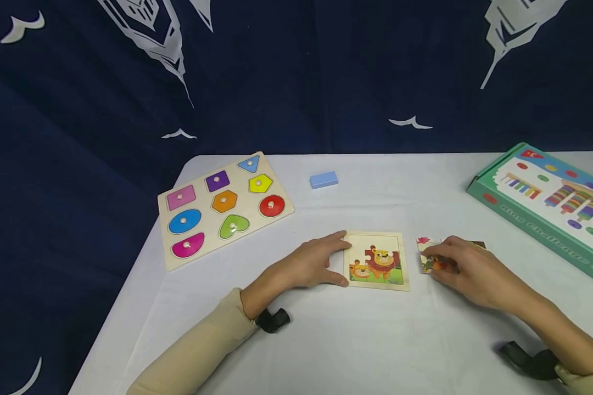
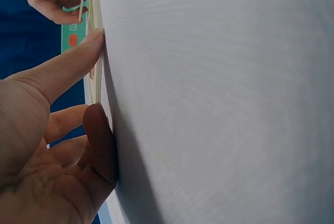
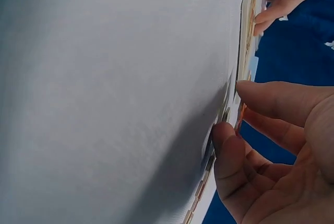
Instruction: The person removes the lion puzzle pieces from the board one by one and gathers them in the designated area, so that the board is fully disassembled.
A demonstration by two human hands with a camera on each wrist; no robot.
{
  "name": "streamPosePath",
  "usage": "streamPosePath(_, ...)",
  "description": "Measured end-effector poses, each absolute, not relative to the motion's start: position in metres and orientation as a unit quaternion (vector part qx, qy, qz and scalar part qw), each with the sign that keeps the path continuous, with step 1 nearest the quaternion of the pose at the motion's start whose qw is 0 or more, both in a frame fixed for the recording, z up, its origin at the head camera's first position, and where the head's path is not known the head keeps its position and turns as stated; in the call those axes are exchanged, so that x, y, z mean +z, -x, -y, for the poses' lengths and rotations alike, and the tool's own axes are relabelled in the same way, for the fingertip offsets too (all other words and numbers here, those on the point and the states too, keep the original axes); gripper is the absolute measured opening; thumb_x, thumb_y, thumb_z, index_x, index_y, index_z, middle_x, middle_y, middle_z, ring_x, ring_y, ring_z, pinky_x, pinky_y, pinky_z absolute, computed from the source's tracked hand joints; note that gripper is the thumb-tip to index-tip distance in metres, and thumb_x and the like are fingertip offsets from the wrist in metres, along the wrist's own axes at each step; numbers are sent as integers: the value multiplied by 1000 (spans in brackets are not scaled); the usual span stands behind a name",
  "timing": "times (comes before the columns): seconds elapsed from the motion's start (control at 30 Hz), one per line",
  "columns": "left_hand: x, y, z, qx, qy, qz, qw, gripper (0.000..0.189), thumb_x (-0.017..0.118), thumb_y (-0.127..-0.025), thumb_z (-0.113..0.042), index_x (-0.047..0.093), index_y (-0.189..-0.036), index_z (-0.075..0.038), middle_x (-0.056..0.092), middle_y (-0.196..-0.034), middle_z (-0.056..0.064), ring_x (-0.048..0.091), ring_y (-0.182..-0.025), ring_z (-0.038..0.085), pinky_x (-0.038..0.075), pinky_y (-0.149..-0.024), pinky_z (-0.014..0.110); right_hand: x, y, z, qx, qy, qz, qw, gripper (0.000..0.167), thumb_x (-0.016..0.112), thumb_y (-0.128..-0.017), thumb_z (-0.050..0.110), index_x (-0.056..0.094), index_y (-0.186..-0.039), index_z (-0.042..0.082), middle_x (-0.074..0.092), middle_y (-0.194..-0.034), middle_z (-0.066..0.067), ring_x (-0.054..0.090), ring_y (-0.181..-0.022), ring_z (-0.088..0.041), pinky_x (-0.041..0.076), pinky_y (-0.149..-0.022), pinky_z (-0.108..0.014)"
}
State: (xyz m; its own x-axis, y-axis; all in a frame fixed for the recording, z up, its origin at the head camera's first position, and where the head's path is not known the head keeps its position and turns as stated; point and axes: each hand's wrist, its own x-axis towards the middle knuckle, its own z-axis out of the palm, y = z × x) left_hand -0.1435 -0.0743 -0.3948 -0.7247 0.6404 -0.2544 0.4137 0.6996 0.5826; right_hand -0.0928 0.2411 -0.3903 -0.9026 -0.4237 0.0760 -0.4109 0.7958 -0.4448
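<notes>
A square wooden puzzle tray (image 1: 375,240) lies in the middle of the table, partly filled with a picture of a large and a small lion. My left hand (image 1: 316,260) rests at its left edge, thumb by the near corner and fingertips by the far one. In the left wrist view, that thumb (image 2: 78,67) meets the tray's rim. To the tray's right, my right hand (image 1: 466,269) pinches a thin puzzle piece (image 2: 81,8) between thumb and fingers. Loose puzzle pieces (image 1: 423,241) lie beneath and beside this hand, partly hidden by it.
A shape board (image 1: 207,249) with colourful knobbed shapes lies at the left. Behind the tray is a small blue block (image 1: 323,180). A green game box (image 1: 538,225) occupies the right side. A dark blue curtain (image 1: 286,77) hangs behind the white table.
</notes>
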Motion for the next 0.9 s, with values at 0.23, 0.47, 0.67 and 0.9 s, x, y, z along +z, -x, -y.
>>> streamPosePath(0.23, -394, 143, 74, 251, -292, -895, 228, 75, 83, -81, -31, 50, -145, -11, 28, -160, 4, 52, -78, 10, 43, -68, 21, -392, 93, -241, -227, 222, -948, 20, 35, 81, -78, 7, 72, -112, 5, 59, -90, 5, 45, -75, -10, 31, -71, -39)
streamPosePath(0.47, -394, 143, 74, 251, -290, -895, 228, 75, 83, -81, -30, 50, -145, -11, 29, -160, 4, 52, -77, 10, 43, -67, 20, -393, 92, -242, -220, 223, -949, 29, 36, 82, -78, 7, 72, -112, 5, 60, -94, 1, 48, -77, -12, 38, -68, -35)
streamPosePath(0.67, -394, 143, 73, 245, -291, -896, 227, 75, 83, -81, -32, 50, -145, -11, 28, -160, 4, 52, -83, 10, 44, -74, 22, -393, 91, -243, -220, 216, -950, 46, 37, 81, -80, 10, 70, -116, 5, 59, -98, -1, 49, -80, -13, 42, -66, -32)
streamPosePath(0.9, -394, 143, 74, 250, -291, -896, 224, 75, 84, -80, -31, 50, -144, -10, 28, -160, 5, 52, -79, 10, 43, -70, 22, -391, 92, -243, -216, 213, -952, 45, 37, 80, -81, 11, 70, -116, 5, 59, -100, -2, 50, -82, -14, 43, -69, -35)
